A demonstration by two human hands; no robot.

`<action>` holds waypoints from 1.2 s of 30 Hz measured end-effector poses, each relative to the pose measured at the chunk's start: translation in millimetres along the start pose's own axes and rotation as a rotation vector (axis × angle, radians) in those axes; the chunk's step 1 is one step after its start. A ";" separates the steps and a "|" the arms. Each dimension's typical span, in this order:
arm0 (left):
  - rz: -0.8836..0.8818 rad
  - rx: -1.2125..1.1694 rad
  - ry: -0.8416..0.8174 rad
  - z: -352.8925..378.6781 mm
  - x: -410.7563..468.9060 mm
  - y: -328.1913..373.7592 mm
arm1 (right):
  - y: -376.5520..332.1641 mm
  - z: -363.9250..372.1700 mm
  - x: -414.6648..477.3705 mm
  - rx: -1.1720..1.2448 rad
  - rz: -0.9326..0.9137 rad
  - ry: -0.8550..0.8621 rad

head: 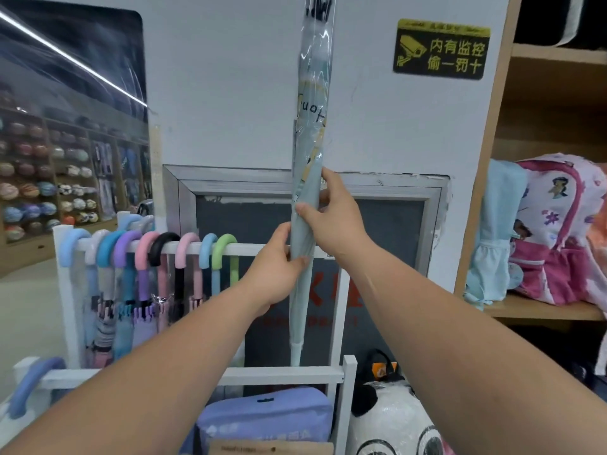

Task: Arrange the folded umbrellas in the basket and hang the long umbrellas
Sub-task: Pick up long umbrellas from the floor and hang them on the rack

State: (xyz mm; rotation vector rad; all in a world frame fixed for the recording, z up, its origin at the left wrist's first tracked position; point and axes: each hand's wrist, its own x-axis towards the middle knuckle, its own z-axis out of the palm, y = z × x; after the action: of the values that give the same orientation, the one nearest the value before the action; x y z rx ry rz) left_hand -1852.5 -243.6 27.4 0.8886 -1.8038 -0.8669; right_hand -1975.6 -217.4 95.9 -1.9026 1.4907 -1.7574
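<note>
One long umbrella [307,205], pale blue, in slippery clear sleeve, upright before rack rail [249,248]; I judge it light, stiff; left hand [276,270] and right hand [331,218] fingers clamp mid-canopy; better grip lower

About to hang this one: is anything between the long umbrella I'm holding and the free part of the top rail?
Nothing visible blocks it. Both hands, left and right, hold the pale blue umbrella upright above the white rail. The hanging umbrellas end at the green handle, further left.
</note>
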 end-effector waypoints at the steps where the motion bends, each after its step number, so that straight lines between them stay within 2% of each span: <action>1: -0.013 0.003 -0.009 1.0 -0.8 -2.3 | 5.0 0.4 -1.8 0.011 0.001 0.000; 7: -0.037 -0.070 0.031 -4.7 -2.9 -2.8 | 37.8 3.9 -15.8 0.042 0.008 -0.008; 11: -0.007 -0.030 0.021 -6.1 3.9 3.7 | 45.3 3.1 -15.3 0.050 -0.003 0.003; 15: 0.034 0.020 -0.015 -3.2 12.8 13.5 | 23.4 -9.3 12.9 0.099 -0.030 0.026; 18: 0.099 0.077 0.035 -5.0 20.9 30.3 | -1.2 -19.7 37.4 0.125 -0.066 0.038; 21: 0.151 0.017 0.091 -11.0 31.5 47.0 | -20.1 -24.3 55.9 0.131 -0.111 0.045; 28: 0.236 -0.035 0.162 -33.0 57.6 70.0 | -17.0 -19.8 73.9 0.227 -0.057 -0.106; 32: 0.256 0.045 0.200 -41.0 70.0 87.7 | -27.8 -18.8 94.1 0.234 -0.124 -0.081; 36: 0.287 0.006 0.185 -60.3 88.3 118.4 | -55.2 -24.5 125.0 0.236 -0.207 -0.033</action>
State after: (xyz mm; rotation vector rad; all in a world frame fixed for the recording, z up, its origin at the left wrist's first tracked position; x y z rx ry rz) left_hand -1849.4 -271.6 184.4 0.6687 -1.7191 -0.5774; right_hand -1988.6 -268.4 224.3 -2.0087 1.0520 -1.8793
